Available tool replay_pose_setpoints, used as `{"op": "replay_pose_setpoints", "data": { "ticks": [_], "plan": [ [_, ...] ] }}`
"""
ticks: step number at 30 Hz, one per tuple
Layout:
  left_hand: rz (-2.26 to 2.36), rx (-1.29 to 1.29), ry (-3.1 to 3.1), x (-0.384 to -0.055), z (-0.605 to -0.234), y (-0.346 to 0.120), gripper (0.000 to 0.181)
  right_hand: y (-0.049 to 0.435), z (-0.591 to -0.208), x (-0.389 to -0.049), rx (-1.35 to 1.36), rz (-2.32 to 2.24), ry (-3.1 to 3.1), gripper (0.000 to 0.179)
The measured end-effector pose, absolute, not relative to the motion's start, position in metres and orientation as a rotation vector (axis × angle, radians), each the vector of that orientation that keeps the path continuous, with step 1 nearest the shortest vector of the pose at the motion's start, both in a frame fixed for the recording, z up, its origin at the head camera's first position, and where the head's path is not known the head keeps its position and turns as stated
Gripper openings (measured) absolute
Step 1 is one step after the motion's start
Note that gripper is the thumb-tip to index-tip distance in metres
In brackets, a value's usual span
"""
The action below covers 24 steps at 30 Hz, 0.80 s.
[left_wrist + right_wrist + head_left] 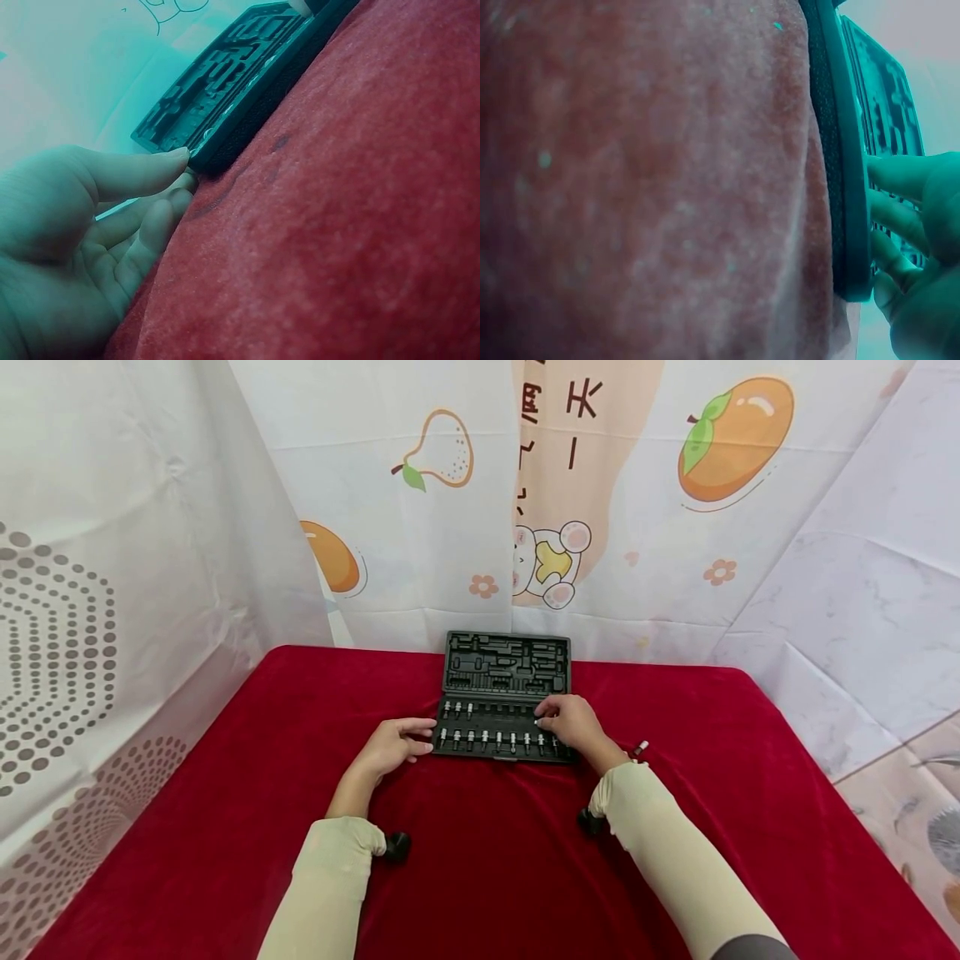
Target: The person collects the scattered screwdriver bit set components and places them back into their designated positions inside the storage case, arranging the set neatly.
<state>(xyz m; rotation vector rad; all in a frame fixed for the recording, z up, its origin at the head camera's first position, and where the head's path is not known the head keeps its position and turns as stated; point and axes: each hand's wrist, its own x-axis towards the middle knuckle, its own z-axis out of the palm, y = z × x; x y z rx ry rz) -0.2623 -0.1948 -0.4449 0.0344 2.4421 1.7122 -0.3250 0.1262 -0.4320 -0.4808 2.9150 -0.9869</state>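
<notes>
Case (501, 721) against left fingers (415, 724), under right fingers (553, 702)

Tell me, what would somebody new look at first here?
Probably the big red cloth, filling the lower middle. Near its far edge sits the open black case, the left grip at its left side, the right grip over its right. High on the right, an orange fruit brightens the sheet.
</notes>
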Motion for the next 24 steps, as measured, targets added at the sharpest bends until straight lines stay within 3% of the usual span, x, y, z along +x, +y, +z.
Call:
{"op": "replay_pose_setpoints", "data": {
  "ticks": [12, 24],
  "plan": [
    [1.705, 0.034, 2.447, -0.2612, -0.4440, -0.1950, 0.044, 0.1280, -0.4317, -0.3304, -0.620, -0.858, 2.838, 0.021],
    [1.701, 0.038, 2.443, -0.2619, -0.4440, -0.1955, 0.044, 0.1302, -0.4300, -0.3279, -0.659, -0.959, 2.787, 0.015]
  ]
}}
